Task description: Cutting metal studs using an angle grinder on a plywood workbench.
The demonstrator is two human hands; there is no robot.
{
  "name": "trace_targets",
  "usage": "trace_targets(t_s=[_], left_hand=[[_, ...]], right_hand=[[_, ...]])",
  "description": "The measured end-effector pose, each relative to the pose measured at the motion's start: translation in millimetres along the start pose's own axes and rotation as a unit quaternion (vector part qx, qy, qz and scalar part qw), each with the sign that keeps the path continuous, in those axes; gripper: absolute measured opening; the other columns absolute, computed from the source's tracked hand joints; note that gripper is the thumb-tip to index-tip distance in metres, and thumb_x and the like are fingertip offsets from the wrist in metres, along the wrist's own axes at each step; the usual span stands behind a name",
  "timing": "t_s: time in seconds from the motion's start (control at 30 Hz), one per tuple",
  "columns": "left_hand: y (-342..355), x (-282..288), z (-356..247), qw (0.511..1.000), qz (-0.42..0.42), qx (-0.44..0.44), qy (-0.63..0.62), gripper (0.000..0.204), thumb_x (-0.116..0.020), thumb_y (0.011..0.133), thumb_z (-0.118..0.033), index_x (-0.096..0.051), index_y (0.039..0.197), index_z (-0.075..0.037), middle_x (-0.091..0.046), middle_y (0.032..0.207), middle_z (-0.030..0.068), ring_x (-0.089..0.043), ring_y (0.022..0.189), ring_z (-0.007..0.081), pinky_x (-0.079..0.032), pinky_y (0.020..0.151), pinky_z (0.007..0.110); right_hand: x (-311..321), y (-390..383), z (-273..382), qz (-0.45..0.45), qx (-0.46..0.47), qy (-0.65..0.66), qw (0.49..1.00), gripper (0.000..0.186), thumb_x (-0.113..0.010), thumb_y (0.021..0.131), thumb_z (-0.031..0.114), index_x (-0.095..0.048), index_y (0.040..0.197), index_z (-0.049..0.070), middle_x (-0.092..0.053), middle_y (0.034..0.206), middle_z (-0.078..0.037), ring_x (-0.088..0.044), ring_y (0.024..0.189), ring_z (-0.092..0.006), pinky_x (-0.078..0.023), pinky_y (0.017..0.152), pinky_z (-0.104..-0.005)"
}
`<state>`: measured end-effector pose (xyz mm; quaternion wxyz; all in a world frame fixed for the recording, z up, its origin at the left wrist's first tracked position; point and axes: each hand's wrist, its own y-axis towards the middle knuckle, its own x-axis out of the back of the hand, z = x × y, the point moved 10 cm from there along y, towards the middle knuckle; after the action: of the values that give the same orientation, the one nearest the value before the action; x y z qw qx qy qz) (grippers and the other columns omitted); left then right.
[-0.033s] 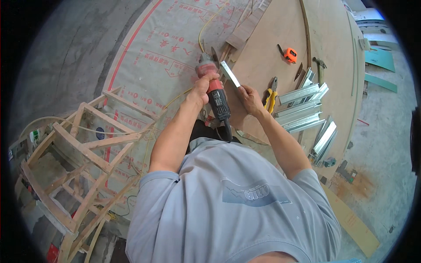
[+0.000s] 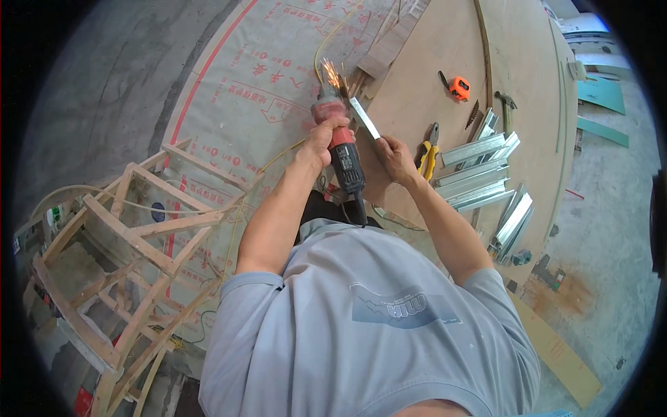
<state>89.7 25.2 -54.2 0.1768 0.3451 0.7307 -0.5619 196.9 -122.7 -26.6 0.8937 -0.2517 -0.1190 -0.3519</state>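
Note:
My left hand (image 2: pixel 322 144) is wrapped round the red and black angle grinder (image 2: pixel 345 164), whose cord end points back toward my body. Orange sparks (image 2: pixel 335 76) spray forward from its disc, which meets the far end of a short silver metal channel (image 2: pixel 365 118). My right hand (image 2: pixel 399 160) grips the near end of that channel at the left edge of the plywood board (image 2: pixel 431 62). Just right of this hand lie yellow-handled pliers (image 2: pixel 429 151). Several cut metal channels (image 2: pixel 476 170) are heaped beyond the pliers.
An orange tape measure (image 2: pixel 459 87) and a hammer (image 2: pixel 508 101) rest farther up the board. To my left stands a wooden sawhorse-like frame (image 2: pixel 149 243), with a yellow cord (image 2: pixel 281 156) crossing the printed floor sheet (image 2: pixel 229 97). Teal panels (image 2: pixel 602 94) lie at far right.
Sparks now fly from the grinder's disc, where none showed before. The grinder's head has shifted very slightly toward the metal channel; my right hand looks unmoved.

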Motion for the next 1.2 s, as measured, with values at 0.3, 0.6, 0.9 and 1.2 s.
trace_targets(t_s=[0.3, 0.6, 0.9, 1.2], left_hand=[[-45, -43, -24, 0.998, 0.058, -0.010, 0.017, 0.031, -0.075, 0.078, -0.017, -0.057, 0.099, -0.002, -0.066, 0.083, 0.0124, -0.066, 0.071, 0.0234, -0.059, 0.066, 0.040], [-47, 14, -23, 0.998, 0.034, -0.022, -0.047, 0.032, -0.074, 0.079, -0.018, -0.054, 0.101, -0.005, -0.065, 0.090, 0.0133, -0.066, 0.079, 0.0264, -0.059, 0.075, 0.043], [-41, 35, -15, 0.994, 0.007, -0.032, -0.103, 0.039, -0.076, 0.077, -0.016, -0.051, 0.105, -0.005, -0.065, 0.087, 0.0147, -0.066, 0.074, 0.0271, -0.059, 0.070, 0.044], [6, 29, 18, 0.997, 0.019, 0.024, -0.069, 0.039, -0.075, 0.079, -0.019, -0.052, 0.104, -0.001, -0.064, 0.089, 0.0148, -0.066, 0.077, 0.0270, -0.059, 0.075, 0.043]], right_hand=[[38, 0, -30, -0.131, -0.057, 0.057, 0.988, 0.033, -0.056, 0.099, 0.020, -0.061, 0.122, -0.003, -0.059, 0.080, -0.004, -0.050, 0.070, -0.0118, -0.043, 0.061, -0.0289], [48, 23, 62, -0.038, 0.148, -0.482, 0.863, 0.036, -0.062, 0.086, 0.012, -0.063, 0.122, 0.012, -0.061, 0.121, -0.014, -0.053, 0.118, -0.0344, -0.043, 0.099, -0.0483], [31, 12, 89, 0.068, 0.316, -0.285, 0.902, 0.016, -0.061, 0.093, 0.015, -0.063, 0.105, 0.004, -0.062, 0.087, -0.016, -0.061, 0.079, -0.0314, -0.047, 0.070, -0.0378], [-7, 8, 10, 0.027, 0.034, 0.005, 0.999, 0.031, -0.054, 0.101, 0.025, -0.063, 0.111, -0.003, -0.053, 0.077, -0.001, -0.045, 0.071, -0.0110, -0.041, 0.063, -0.0297]])
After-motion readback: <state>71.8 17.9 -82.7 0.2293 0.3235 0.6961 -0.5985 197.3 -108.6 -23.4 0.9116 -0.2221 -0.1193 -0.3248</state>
